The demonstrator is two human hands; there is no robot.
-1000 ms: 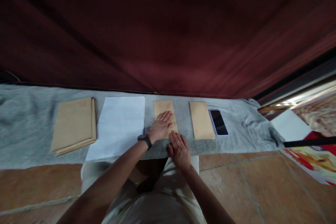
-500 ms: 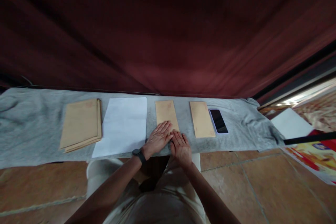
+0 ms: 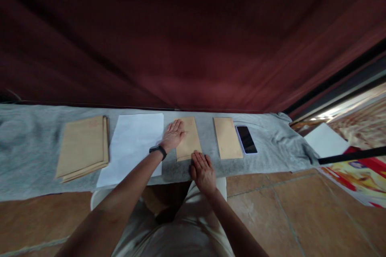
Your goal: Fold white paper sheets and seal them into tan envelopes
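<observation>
A brown envelope [image 3: 191, 144] lies on the grey cloth [image 3: 30, 144] in front of me. My left hand [image 3: 173, 135], with a black wristband, lies flat and open on the envelope's upper left part. My right hand [image 3: 202, 170] rests flat and open on the cloth at the envelope's near right corner. A second brown envelope [image 3: 226, 137] lies to the right, apart from both hands. A white sheet of paper [image 3: 133, 146] lies just left of my left hand, partly under my forearm.
A stack of brown envelopes [image 3: 82, 147] sits at the far left of the cloth. A dark phone [image 3: 246, 139] lies beside the right envelope. A dark red curtain [image 3: 193, 36] hangs behind. Tiled floor [image 3: 301, 217], white paper [image 3: 325, 140] and a colourful print [image 3: 362, 176] are at right.
My left hand slid from the envelope's near end up to its far left part. My right hand stayed at the near right corner. The view shifted slightly.
</observation>
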